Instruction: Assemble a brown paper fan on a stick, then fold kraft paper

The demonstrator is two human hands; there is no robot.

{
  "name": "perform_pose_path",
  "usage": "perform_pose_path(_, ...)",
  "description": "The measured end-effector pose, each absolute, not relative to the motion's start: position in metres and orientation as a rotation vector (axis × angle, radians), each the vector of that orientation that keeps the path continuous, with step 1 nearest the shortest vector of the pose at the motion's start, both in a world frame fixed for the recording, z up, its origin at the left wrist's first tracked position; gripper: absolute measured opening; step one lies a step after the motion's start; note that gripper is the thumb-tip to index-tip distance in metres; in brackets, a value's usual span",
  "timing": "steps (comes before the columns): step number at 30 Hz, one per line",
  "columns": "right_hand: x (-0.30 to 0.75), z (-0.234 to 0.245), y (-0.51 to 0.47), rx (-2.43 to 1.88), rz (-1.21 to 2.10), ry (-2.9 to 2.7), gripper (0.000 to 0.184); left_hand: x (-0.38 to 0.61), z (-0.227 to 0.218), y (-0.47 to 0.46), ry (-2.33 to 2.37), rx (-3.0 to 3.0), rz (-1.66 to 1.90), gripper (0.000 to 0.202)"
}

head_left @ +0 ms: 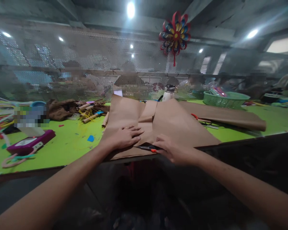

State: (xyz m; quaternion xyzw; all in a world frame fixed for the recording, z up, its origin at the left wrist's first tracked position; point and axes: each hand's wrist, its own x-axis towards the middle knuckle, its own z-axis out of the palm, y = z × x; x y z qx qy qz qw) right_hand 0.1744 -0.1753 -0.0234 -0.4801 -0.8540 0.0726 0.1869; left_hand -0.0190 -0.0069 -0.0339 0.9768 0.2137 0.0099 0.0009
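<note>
A large sheet of brown kraft paper (177, 127) lies creased and folded on the bench, its near edge along the bench's front. My left hand (128, 137) rests flat on the paper, left of the middle, fingers spread. To its right, my right hand (169, 148) closes around a slim dark cutting tool (146, 148) with an orange-red part by the fingertips. The tool points left, low at the paper's near edge, where the paper lifts slightly over a dark gap. Whether it is a knife or scissors is unclear, since my fingers cover the rest.
Right of the sheet lie red-handled scissors (194, 116) and a folded brown paper stack (225, 115). A green basket (227, 100) and a white flask (169, 94) stand behind. On the left are a purple device (31, 142), paper rolls (88, 118) and a blue scrap (90, 138). A pinwheel (175, 33) hangs above.
</note>
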Motion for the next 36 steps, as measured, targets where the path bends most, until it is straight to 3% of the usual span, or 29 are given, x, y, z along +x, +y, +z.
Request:
perform_pose_path(9,0.2,-0.013,-0.211,-1.446,0.365,-2.335,0.033,-0.021,-0.033,-0.007,0.738,3.024,-0.013,0.053)
perform_pose_path(14,0.245,-0.014,-0.185,-1.628,-0.041,-1.955,0.031,-0.023,-0.033,-0.01,0.75,3.027,0.028,0.053)
perform_pose_path(20,0.261,-0.05,-0.13,-1.946,-0.374,-1.765,0.025,-0.025,-0.034,-0.011,0.761,3.037,0.067,0.055)
perform_pose_path(24,0.234,-0.048,-0.129,-1.735,-0.535,-1.908,0.025,-0.026,-0.036,-0.01,0.768,3.022,0.077,0.055)
perform_pose_path(28,0.195,-0.03,-0.132,-1.311,-0.348,-2.49,0.018,-0.026,-0.036,-0.011,0.78,3.011,0.086,0.056)
perform_pose_path(36,0.176,-0.007,-0.132,-1.367,-0.11,-2.7,0.011,-0.026,-0.034,-0.013,0.791,2.987,0.097,0.06)
